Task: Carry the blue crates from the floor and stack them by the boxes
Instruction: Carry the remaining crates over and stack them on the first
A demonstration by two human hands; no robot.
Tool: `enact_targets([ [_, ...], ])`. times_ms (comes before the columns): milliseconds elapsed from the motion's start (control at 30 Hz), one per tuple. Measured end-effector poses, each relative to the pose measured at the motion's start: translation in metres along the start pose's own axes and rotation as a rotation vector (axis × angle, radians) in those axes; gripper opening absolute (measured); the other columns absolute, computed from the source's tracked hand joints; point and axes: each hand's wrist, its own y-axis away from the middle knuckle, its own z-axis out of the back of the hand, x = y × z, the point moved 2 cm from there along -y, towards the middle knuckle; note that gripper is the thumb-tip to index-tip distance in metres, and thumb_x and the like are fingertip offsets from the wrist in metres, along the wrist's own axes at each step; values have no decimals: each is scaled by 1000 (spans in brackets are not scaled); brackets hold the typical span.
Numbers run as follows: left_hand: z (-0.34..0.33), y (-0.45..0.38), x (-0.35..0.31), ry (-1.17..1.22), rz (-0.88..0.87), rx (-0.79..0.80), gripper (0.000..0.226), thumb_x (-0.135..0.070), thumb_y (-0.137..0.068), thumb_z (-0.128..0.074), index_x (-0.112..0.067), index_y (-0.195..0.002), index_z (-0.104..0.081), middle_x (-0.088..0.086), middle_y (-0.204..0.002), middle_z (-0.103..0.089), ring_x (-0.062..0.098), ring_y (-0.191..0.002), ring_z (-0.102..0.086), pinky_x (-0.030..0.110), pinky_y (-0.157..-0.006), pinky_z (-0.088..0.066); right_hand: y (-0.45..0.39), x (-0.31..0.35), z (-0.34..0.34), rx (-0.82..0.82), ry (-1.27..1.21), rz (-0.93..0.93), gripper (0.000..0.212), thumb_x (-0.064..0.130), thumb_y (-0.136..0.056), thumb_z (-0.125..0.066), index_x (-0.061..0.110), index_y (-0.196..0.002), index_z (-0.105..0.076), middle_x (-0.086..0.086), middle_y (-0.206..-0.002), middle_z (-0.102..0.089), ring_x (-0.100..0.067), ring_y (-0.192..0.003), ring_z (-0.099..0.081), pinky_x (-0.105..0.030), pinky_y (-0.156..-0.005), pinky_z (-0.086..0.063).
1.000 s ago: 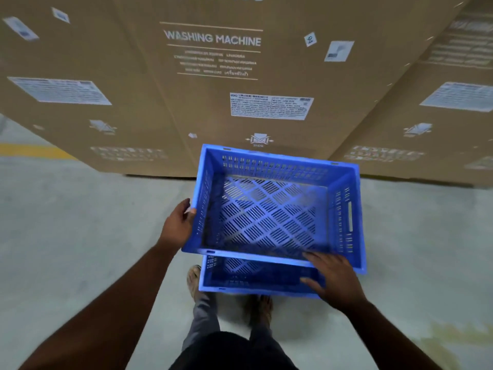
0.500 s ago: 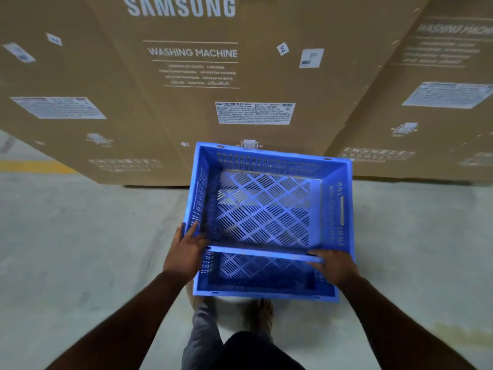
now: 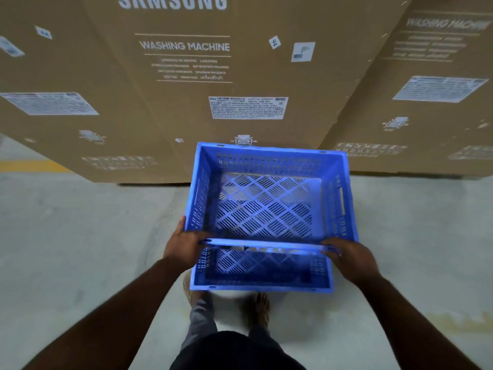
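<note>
Both hands clamped on near rim of top crate [image 3: 266, 204]: left hand [image 3: 184, 247] wrapped round near-left corner, right hand [image 3: 349, 256] over near-right corner, fingers curled onto the rim. Corner grip likely for level control and squaring up. Top crate held above lower crate [image 3: 262, 273], offset toward the boxes [image 3: 186, 84]; not seated, near edge of lower one exposed underneath. Looks like mid-placement: needs pulling back toward the body, then lowering so rims line up. Lower crate on floor [image 3: 80, 236], just in front of feet, near the boxes. Far wall of top crate overlaps middle box base in view; cannot tell if touching. Risk: skewed drop, rim catching instead of nesting.
</note>
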Motion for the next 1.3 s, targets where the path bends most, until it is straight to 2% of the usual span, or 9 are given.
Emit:
enact_targets([
  [167, -31, 15, 6, 56, 65, 133, 30, -25, -74, -63, -35, -99, -75, -6, -80, -76, 19, -85, -73, 38, -117, -15, -8, 7, -9, 115, -33, 80, 27, 40, -86, -65, 36, -111, -73, 4, -110, -76, -22, -101, -72, -34, -85, -56],
  [433, -10, 7, 37, -8, -1, 87, 16, -34, -73, -73, -33, -89, -75, -7, -74, -75, 18, -83, -74, 26, -117, -6, 1, 28, -17, 156, -69, 85, 39, 53, -81, -63, 36, -114, -72, 6, -106, -76, -20, -97, -72, -32, -81, -55],
  [600, -13, 26, 25, 32, 69, 126, 36, -33, -66, -89, -40, -98, -75, -11, -93, -77, 29, -120, -62, 25, -91, -49, -9, 32, -37, 528, 215, 83, 49, 47, -94, -47, 39, -142, -52, 3, -142, -59, -22, -129, -56, -32, -106, -42],
  [667, -17, 24, 29, 46, 144, 180, 35, -26, -63, -91, -37, -93, -77, -2, -89, -77, 37, -116, -63, 31, -84, -55, -7, 36, -31, 469, 227, 62, 42, 43, -95, -55, 41, -137, -56, 3, -135, -64, -23, -122, -61, -34, -100, -47],
  [767, -22, 4, 32, 31, 125, 161, 26, -18, -74, -80, -27, -97, -75, 3, -88, -75, 33, -97, -71, 30, -116, -27, -6, 28, -12, 126, 78, -16, 33, 40, -85, -73, 36, -119, -71, -1, -112, -75, -27, -101, -71, -36, -83, -55],
  [833, -34, 5, 21, -8, -49, 203, 28, -19, -76, -72, -22, -103, -73, 3, -105, -74, 29, -107, -69, 34, -120, -1, -6, 24, -8, 219, 152, -93, 36, 44, -87, -69, 36, -123, -68, -1, -118, -73, -25, -108, -69, -34, -88, -52],
  [1000, -50, 21, 9, 128, -30, 246, 57, -4, -60, -79, -27, -111, -66, -8, -108, -73, 16, -117, -64, 37, -120, 8, -11, 33, 0, 274, 312, -146, 38, 54, -85, -64, 41, -121, -64, 4, -118, -71, -22, -110, -67, -33, -90, -52],
  [1133, -46, 24, 24, 181, -61, 191, 35, -21, -77, -63, -26, -112, -67, -9, -102, -74, 9, -105, -68, 38, -121, 2, -2, 22, -2, 100, 222, -62, 29, 43, -79, -74, 32, -105, -71, -3, -94, -76, -29, -88, -72, -36, -74, -55],
  [1300, -25, 36, -8, 126, -151, 10, 29, -28, -83, -51, -24, -100, -74, -9, -89, -77, 19, -93, -72, 26, -105, -31, -12, 18, -2, 233, 276, -35, 36, 45, -84, -68, 36, -119, -69, 0, -113, -74, -26, -107, -68, -36, -91, -53],
])
